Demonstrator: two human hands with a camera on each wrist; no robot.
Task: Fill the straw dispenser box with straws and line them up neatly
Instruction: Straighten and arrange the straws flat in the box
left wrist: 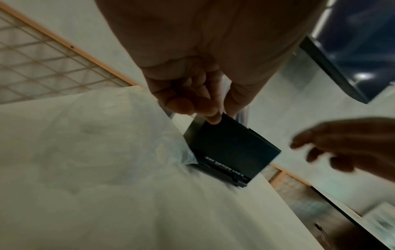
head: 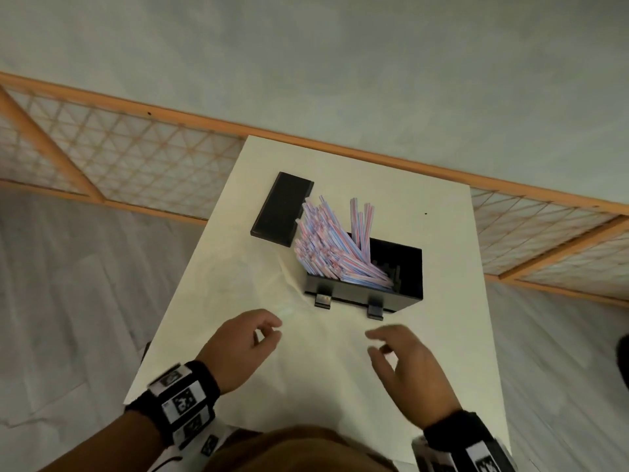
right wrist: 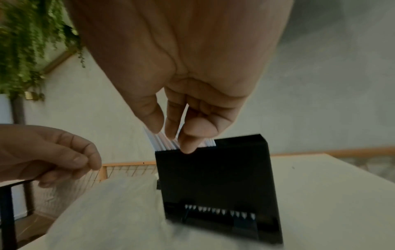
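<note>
A black straw dispenser box [head: 408,287] stands open on the white table [head: 218,301]. A bundle of striped pink and blue straws [head: 326,243] sticks out of it, leaning to the left; a few straws [head: 362,223] stand more upright. Its black lid [head: 280,209] lies flat behind and to the left. My left hand [head: 269,330] hovers in front of the box with loosely curled fingers, holding nothing. My right hand [head: 379,342] hovers to the right of it, also empty and relaxed. The wrist views show the box front [right wrist: 215,177] [left wrist: 230,148] beyond the fingertips.
A wooden lattice railing [head: 136,148] runs behind the table. The table's near edge lies by my body. A clear plastic wrapper [left wrist: 119,128] lies crumpled on the table left of the box. Green foliage [right wrist: 32,38] hangs in the right wrist view.
</note>
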